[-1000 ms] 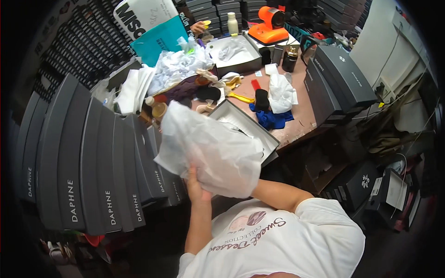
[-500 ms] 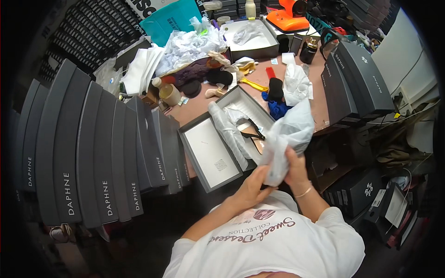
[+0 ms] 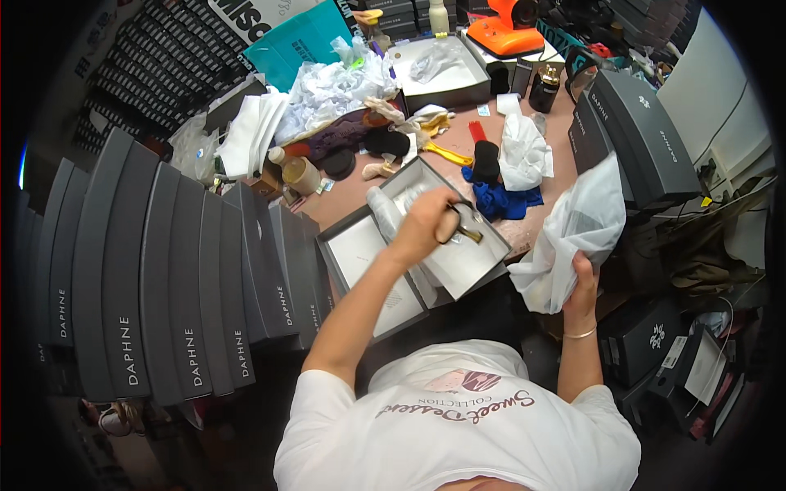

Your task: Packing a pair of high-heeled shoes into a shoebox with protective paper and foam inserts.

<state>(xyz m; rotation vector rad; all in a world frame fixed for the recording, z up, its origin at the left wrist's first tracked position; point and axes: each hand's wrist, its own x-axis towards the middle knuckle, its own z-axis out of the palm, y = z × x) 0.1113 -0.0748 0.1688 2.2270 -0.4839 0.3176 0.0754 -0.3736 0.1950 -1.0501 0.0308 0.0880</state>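
Note:
My left hand (image 3: 426,225) is closed on a black-strapped sandal (image 3: 470,231) just above the open grey shoe box (image 3: 460,270). Most of the sandal is hidden behind the fingers. Along the box's inner left side lies a long roll of white tissue paper (image 3: 381,211), partly covered by my forearm. Off to the right of the box, my right hand (image 3: 583,286) grips a bundle of white tissue paper (image 3: 577,225) from below. Something darker shows faintly through the paper, but its kind is hidden.
The box's lid (image 3: 350,255) lies inside up at its left. Tall grey shoe boxes (image 3: 164,270) line the left; more grey boxes (image 3: 634,139) stand right. Beyond are a blue cloth (image 3: 506,198), a yellow-handled brush (image 3: 449,153), a bottle (image 3: 299,173) and crumpled paper (image 3: 336,90).
My left hand has let go of the tissue bundle and moved left to the box, where it has taken hold of the sandal. My right hand has carried the bundle right.

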